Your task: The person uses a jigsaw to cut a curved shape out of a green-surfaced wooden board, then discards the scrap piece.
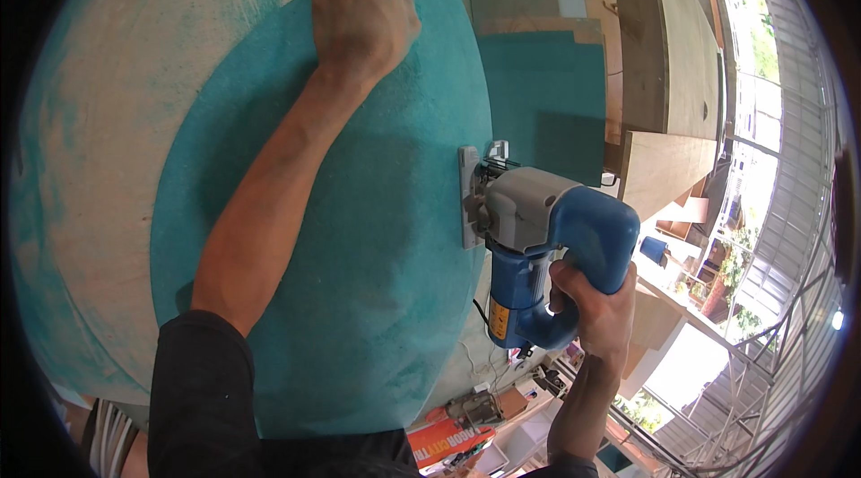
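1. Head view: a person's right hand (596, 308) grips the looped blue handle of a jigsaw (538, 240), fingers curled tight around it.
2. Its grey nose and metal shoe sit at the right edge of a teal board (359, 281) with a rounded outline, which lies flat on a pale, dust-streaked tabletop (108, 119).
3. Its long axis runs from the handle near the person's body up toward the shoe, roughly along that curved edge.
4. Left hand (360, 12) presses palm-down on the far part of the board, fingers spread slightly and reaching over its top rim, well apart from the saw.
5. From the saw, most of the board lies to the left; the right hand is by far the nearer to the tool.
6. Another teal panel (547, 92) lies just beyond the shoe, with plywood sheets (668, 56) stacked farther right.
7. Below the tabletop's edge, an orange box (448, 438) sits among clutter; its contents cannot be made out.
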`<state>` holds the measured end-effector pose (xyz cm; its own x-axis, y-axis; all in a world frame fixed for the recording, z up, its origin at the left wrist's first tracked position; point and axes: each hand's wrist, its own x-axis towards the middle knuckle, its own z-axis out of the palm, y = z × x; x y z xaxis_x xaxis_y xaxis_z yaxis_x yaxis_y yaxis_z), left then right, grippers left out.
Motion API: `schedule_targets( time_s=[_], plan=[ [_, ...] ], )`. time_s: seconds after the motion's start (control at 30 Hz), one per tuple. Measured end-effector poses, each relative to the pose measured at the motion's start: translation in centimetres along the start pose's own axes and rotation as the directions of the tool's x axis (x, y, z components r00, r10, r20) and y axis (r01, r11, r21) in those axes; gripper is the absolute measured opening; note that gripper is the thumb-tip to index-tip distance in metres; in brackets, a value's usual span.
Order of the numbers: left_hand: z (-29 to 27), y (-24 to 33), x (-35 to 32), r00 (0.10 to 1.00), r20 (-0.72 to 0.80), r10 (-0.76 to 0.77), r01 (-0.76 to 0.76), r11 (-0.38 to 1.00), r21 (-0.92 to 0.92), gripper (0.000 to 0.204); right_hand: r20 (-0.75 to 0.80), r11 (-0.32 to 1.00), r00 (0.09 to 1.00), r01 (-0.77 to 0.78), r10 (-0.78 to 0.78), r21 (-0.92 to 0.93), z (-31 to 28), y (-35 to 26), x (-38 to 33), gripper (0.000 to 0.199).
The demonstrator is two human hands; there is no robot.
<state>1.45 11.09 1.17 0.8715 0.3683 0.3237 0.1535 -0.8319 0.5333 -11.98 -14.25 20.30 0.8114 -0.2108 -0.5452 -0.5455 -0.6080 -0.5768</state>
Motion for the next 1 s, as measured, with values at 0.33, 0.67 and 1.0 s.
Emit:
schedule_targets(
  time_s=[0.33,0.67,1.0],
  plan=[
    [2.1,-1.4,-0.3,0.988,-0.115,0.099,-0.085,0.989,0.12,0.036,-0.004,1.0,1.0,0.026,-0.026,-0.013,0.1,-0.7,0.5,0.013],
    [2.0,-1.4,-0.6,0.988,-0.127,0.092,-0.077,0.99,0.117,0.035,0.017,0.999,0.999,0.05,-0.05,-0.007,0.3,-1.2,1.2,0.012],
    [1.5,-1.1,-1.3,0.988,-0.128,0.082,-0.068,0.992,0.108,0.038,0.016,0.998,0.998,0.06,-0.059,-0.017,0.3,-1.6,1.1,0.013]
  ],
)
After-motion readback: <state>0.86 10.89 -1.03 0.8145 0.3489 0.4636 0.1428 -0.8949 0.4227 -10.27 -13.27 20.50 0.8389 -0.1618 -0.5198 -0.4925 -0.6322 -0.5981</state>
